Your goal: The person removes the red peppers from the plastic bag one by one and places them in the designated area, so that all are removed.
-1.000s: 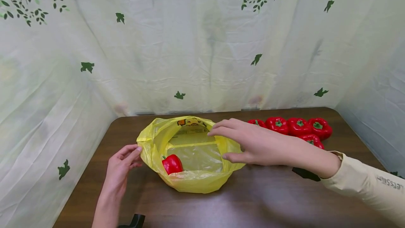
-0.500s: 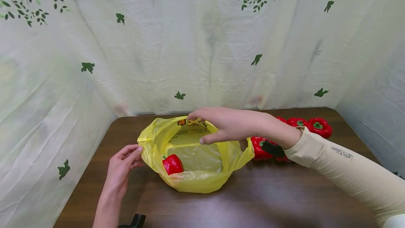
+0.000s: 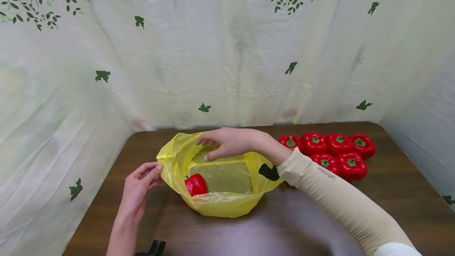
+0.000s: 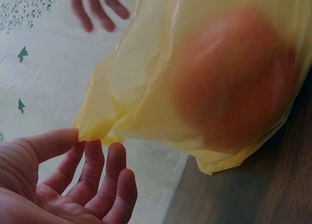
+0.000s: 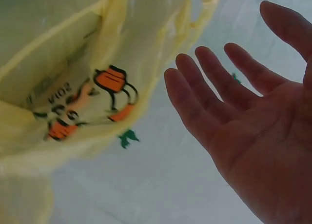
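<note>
A yellow plastic bag (image 3: 227, 208) stands on the table with its mouth spread wide. One red bell pepper (image 3: 196, 185) lies inside, towards the left, and shows blurred through the film in the left wrist view. Between thumb and fingertip, my left hand (image 3: 142, 183) pinches the bag's left rim. My right hand (image 3: 229, 141) hovers over the far part of the mouth, fingers extended and holding nothing. The right wrist view has that hand (image 5: 253, 112) apart from the bag's printed wall (image 5: 97, 102), palm visible.
Several red bell peppers (image 3: 350, 165) with green stems sit grouped on the brown table (image 3: 394, 204), right of the bag. A pale leaf-printed curtain (image 3: 249, 58) hangs behind and at the sides. Black pieces sit beside both wrists.
My right hand has swept left across the bag's mouth, uncovering the peppers at right. The bag's right rim stood further out midway. My left hand keeps its pinch.
</note>
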Available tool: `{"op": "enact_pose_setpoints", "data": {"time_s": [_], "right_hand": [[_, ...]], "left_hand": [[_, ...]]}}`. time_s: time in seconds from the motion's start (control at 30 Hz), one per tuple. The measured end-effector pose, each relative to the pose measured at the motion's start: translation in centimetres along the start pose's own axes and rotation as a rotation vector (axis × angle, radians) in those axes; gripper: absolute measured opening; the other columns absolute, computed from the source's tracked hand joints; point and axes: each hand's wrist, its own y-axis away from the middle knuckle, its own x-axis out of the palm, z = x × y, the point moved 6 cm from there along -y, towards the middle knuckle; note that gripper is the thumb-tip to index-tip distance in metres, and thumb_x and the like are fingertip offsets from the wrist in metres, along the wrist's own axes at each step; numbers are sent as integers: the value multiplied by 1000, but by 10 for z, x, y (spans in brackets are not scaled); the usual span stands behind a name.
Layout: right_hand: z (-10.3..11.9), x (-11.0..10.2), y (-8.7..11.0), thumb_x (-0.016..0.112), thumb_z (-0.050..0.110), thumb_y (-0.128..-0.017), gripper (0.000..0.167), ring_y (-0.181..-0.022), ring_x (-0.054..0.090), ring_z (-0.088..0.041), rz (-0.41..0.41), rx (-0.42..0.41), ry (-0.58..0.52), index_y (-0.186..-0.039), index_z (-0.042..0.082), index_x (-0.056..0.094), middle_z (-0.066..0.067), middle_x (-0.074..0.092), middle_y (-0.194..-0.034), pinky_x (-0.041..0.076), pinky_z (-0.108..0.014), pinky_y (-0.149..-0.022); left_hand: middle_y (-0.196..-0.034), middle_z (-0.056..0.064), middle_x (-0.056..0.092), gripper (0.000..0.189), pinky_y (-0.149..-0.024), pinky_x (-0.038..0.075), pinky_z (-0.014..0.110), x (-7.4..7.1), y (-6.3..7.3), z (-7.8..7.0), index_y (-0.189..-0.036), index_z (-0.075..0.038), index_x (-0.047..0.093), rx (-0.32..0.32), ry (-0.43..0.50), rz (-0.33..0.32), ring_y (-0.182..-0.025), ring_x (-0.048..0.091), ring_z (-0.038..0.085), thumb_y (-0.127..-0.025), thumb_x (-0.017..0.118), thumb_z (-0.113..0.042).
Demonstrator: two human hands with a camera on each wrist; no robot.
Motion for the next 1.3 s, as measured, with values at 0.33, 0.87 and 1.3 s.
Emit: {"op": "enact_pose_setpoints", "data": {"time_s": [0.33,0.87,1.3], "right_hand": [[-30,51,-31,66,27,-95,44,-116,56,-14,-7,41,-130,-135,14,54,1,57,-132,46,-24,-92],[-44,99,-55,68,27,-94,47,-113,57,-12,35,13,-259,-134,5,56,1,62,-122,44,-20,-92],[-54,109,-59,69,34,-92,51,-103,60,-6,90,115,-399,-134,10,53,-4,66,-118,47,-22,-87]], "left_hand": [[-92,-3,70,29,-74,56,27,0,0,0,-107,-8,68,13,-8,2,-77,65,15,-91,72,-32],[-88,-2,71,31,-73,56,27,1,0,1,-108,-4,68,0,14,-5,-80,67,21,-91,73,-29],[-88,-1,71,29,-72,56,28,0,0,0,-107,-4,68,7,25,1,-77,68,19,-91,73,-28]]}}
